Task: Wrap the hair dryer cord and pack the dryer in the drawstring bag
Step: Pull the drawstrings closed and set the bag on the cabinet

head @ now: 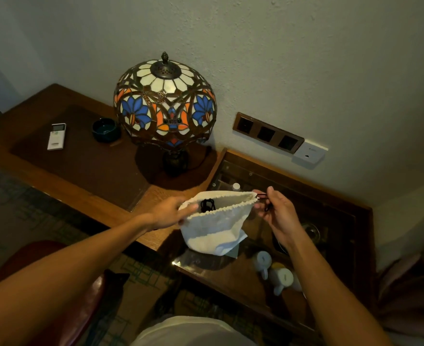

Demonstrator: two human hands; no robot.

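Observation:
A white drawstring bag (pixel 216 227) hangs in the air over the desk's front edge, its mouth open. Inside the mouth shows a coil of black cord (pixel 207 204); the hair dryer itself is hidden in the bag. My left hand (pixel 173 212) grips the left rim of the bag. My right hand (pixel 278 212) pinches the dark drawstring (pixel 263 197) at the bag's right corner.
A stained-glass lamp (pixel 166 103) stands on the wooden desk (pixel 141 196) behind the bag. A white remote (pixel 56 136) and a dark ashtray (pixel 106 129) lie at the left. Under a glass top (pixel 330 213) at the right sit white mugs (pixel 263 263). Wall sockets (pixel 267 133) are behind.

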